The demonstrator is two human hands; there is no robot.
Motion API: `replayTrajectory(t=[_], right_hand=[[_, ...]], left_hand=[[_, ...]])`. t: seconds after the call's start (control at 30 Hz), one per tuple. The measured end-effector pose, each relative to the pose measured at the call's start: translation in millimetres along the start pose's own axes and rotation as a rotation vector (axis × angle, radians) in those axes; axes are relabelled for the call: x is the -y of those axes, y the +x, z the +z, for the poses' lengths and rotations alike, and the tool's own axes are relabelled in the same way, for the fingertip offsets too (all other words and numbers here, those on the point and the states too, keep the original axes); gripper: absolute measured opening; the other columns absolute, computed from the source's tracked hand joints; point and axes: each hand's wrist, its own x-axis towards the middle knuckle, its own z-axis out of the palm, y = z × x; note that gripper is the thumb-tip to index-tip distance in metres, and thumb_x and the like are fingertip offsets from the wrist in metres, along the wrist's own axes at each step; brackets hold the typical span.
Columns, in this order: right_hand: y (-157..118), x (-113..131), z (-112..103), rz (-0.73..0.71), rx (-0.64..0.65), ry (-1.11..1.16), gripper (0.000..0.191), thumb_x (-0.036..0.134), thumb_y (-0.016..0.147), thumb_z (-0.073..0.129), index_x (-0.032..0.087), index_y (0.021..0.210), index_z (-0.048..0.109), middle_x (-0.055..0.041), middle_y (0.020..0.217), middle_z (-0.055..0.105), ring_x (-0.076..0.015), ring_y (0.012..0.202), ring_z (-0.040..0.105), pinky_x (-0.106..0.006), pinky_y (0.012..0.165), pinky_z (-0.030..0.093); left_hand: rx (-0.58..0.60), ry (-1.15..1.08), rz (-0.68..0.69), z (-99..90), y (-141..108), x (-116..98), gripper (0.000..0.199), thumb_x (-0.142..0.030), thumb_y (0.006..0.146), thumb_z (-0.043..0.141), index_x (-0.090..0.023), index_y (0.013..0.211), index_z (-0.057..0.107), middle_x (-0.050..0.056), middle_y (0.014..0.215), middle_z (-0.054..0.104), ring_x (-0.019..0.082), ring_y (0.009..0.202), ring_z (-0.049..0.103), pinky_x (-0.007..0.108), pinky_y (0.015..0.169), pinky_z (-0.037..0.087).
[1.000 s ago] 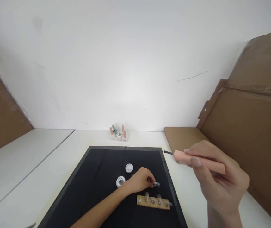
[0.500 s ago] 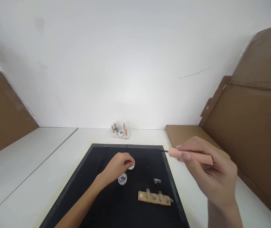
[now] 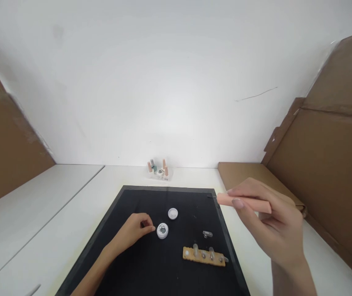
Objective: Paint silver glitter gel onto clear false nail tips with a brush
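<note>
My right hand (image 3: pixel 270 220) is closed around the peach handle of a nail polish brush (image 3: pixel 243 202), raised above the right edge of the black mat. The thin dark bristle end points left. My left hand (image 3: pixel 134 230) rests low over the mat, fingers curled with thumb and index tips together; nothing shows between them. Just right of those fingertips sits a small white open jar (image 3: pixel 162 231) with silvery contents, seemingly not touched. Behind it lies a round white lid (image 3: pixel 173 213). A tan strip (image 3: pixel 191 254) carrying several clear nail tips lies nearer, with a loose clear tip (image 3: pixel 207 234) behind it.
A clear holder (image 3: pixel 160 176) with several small polish bottles stands at the back against the white wall. Cardboard panels (image 3: pixel 332 164) rise on both sides. A flat cardboard piece (image 3: pixel 240 174) lies at the back right. The black mat (image 3: pixel 139 267) covers the table's middle.
My left hand has let go of the white lid, leaving it on the mat, and moved left and nearer, beside the jar. My right hand keeps the brush almost still. The view has shifted slightly.
</note>
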Motion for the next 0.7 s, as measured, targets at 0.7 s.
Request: replayTrajectory(t=[0.7], right_hand=[[1.4,7.2,1.0,0.022,0.005,-0.019,0.013,0.008,0.088,0.058,0.02,0.086,0.062,0.0042,0.07,0.062,-0.007,0.06,0.054,-0.021,0.053,0.042]], left_hand=[[0.091,-0.516,0.236,7.3,6.9,-32.9,0.047,-0.021,0.071,0.069,-0.023,0.109,0.042,0.004,0.105,0.058,0.021,0.101,0.06,0.037,0.094,0.045]])
